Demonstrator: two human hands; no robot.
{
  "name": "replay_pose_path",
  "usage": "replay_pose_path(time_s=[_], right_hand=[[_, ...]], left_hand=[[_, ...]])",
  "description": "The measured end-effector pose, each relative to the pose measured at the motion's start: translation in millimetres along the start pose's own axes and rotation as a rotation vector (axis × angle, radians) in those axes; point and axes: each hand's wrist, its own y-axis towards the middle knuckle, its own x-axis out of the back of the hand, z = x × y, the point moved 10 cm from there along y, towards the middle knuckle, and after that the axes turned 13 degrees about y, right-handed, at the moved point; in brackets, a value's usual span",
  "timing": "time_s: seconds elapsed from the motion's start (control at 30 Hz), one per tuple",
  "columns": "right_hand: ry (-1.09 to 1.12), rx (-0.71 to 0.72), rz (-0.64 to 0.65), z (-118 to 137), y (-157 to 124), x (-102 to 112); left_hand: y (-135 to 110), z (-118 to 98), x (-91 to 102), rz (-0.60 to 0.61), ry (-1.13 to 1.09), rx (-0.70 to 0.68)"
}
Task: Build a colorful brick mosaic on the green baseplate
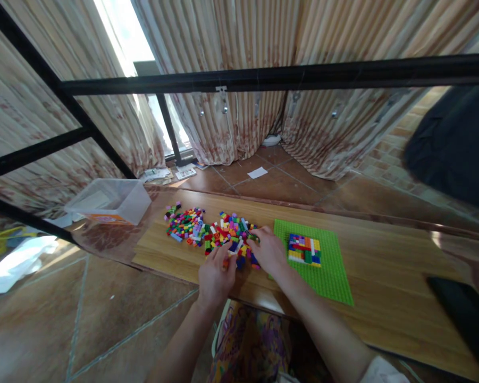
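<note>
A pile of small coloured bricks [207,226] lies spread on the wooden table [383,266]. To its right sits a green baseplate [330,271] with a block of coloured bricks [304,249] built on it. My left hand [216,274] rests at the near edge of the pile, fingers curled around small bricks. My right hand [268,250] lies on the pile's right end, beside the baseplate, its fingers bent down among the bricks.
A clear plastic box [109,201] stands at the table's far left corner. Black metal bars [263,77] cross in front of curtains. A dark flat object [462,314] lies on the table's right end. Papers [257,172] lie on the tiled floor.
</note>
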Motion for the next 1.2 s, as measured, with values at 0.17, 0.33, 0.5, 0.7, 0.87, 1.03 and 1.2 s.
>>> replay_pose_path(time_s=[0.17,0.33,0.5,0.7,0.87,1.03,1.2], right_hand=[[-0.078,-0.025,0.042,-3.9,7.8,-9.8],[-0.018,0.034,-0.019,-1.9,3.9,-3.3],[0.245,0.001,-0.124,-8.1,-14.1,20.7],[0.743,-0.197,-0.136,-37.5,-59.8,25.5],[1.016,-0.339,-0.201,-57.7,-96.7,21.2],[1.173,-0.376,-0.229,-55.0,-109.1,23.3],[1.108,-0.365,-0.261,-53.5,-116.6,31.3]], left_hand=[[-23.1,47.8,15.6,-0.094,0.046,0.201],[-24.5,63.3,2.4,-0.028,0.088,0.226],[-19.3,55.3,-7.9,-0.002,0.013,0.212],[-20.8,54.3,-10.4,0.015,-0.082,0.214],[-23.4,48.7,6.8,-0.058,-0.137,0.216],[-28.5,-9.1,10.9,0.026,-0.221,0.03],[-41.6,-71.2,-5.0,0.187,-0.286,-0.175]])
